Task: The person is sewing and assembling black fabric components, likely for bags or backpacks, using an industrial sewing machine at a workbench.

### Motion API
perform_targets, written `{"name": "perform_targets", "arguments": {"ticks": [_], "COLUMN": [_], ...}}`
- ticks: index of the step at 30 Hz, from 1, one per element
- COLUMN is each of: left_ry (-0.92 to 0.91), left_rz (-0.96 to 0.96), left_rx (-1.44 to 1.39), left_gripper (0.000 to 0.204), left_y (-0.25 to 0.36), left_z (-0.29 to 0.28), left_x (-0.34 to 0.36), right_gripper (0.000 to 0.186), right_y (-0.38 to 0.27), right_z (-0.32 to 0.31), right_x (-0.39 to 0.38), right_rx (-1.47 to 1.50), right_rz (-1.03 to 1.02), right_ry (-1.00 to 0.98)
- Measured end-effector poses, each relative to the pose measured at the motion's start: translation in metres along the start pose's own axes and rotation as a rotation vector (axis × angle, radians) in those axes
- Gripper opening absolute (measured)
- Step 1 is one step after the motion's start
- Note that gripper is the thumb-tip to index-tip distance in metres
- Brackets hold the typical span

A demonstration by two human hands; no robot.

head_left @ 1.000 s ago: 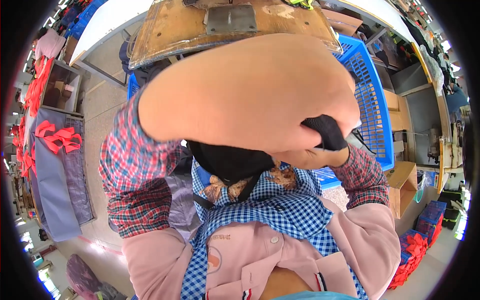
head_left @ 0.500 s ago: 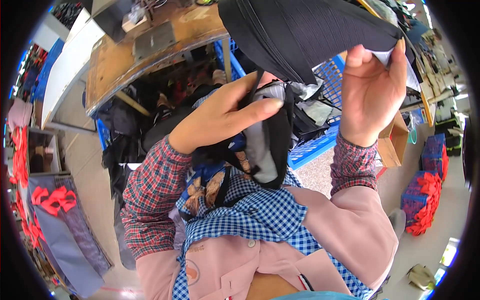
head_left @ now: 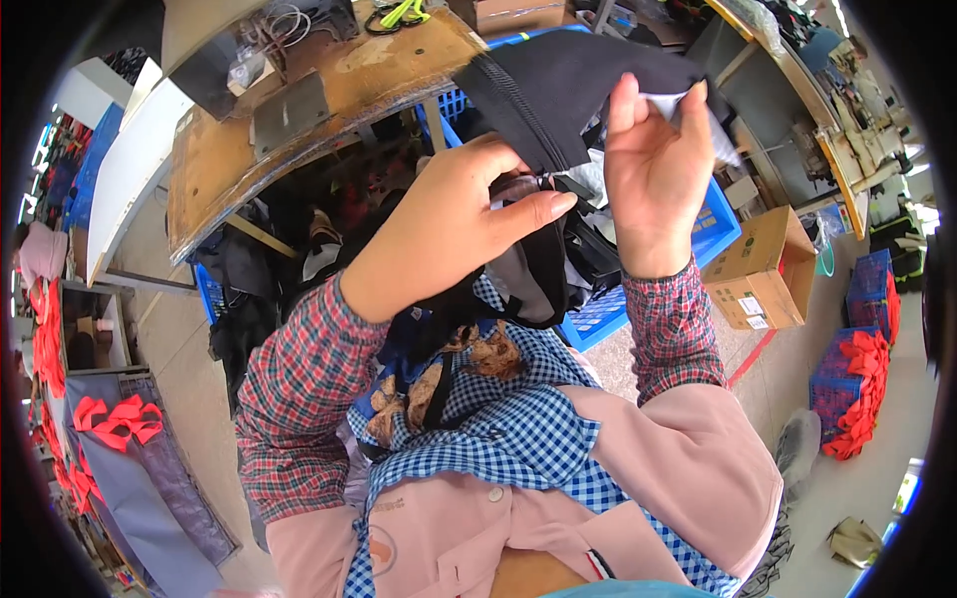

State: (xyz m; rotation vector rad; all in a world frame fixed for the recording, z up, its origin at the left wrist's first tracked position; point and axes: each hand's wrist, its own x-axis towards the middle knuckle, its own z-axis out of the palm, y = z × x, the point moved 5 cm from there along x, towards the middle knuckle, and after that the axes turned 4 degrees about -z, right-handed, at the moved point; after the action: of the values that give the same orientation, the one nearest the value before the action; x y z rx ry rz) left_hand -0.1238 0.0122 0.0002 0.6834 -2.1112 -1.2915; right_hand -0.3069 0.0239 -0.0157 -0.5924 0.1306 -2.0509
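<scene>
Though in 2 hands (head_left: pixel 449 219) (head_left: pixel 658 169), black cloth (head_left: pixel 583 85) indistinct at lower end

Red strips (head_left: pixel 120 423) on gry cloth (head_left: pixel 150 523)

The left hand (head_left: pixel 444 219) reaches inward, thumb outstretched; the raised right hand (head_left: pixel 653 159) pinches, palm showing.

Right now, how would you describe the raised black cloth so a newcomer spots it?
Start at the wooden table, then go right to the blue basket. Over it, the black cloth spans left hand to right hand; ridges along its left part set it apart from the dark fabric below.
</scene>
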Motion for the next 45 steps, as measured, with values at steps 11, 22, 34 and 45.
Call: {"name": "perform_targets", "arguments": {"ticks": [11,22,34,45], "left_ry": [-0.131,-0.096,0.044,0.220], "left_rz": [0.039,-0.203,-0.380,-0.469], "left_rx": [0.832,1.101,-0.090,0.362], "left_gripper": [0.018,0.019,0.030,0.036], "left_y": [-0.024,-0.047,-0.081,-0.095], "left_z": [-0.013,-0.048,-0.128,-0.228], "left_x": [-0.038,-0.078,-0.085,-0.041], "right_gripper": [0.057,0.031,0.033,0.039], "right_y": [0.029,0.085,0.139,0.221], "right_z": [0.060,0.059,0.078,0.066], "right_x": [-0.058,-0.049,0.025,0.079], "right_rx": [-1.588,-1.512,-1.520,-1.633], "right_rz": [-0.184,0.187,-0.068,-0.377], "right_ry": [-1.117,-1.590,-1.483,-1.387]}}
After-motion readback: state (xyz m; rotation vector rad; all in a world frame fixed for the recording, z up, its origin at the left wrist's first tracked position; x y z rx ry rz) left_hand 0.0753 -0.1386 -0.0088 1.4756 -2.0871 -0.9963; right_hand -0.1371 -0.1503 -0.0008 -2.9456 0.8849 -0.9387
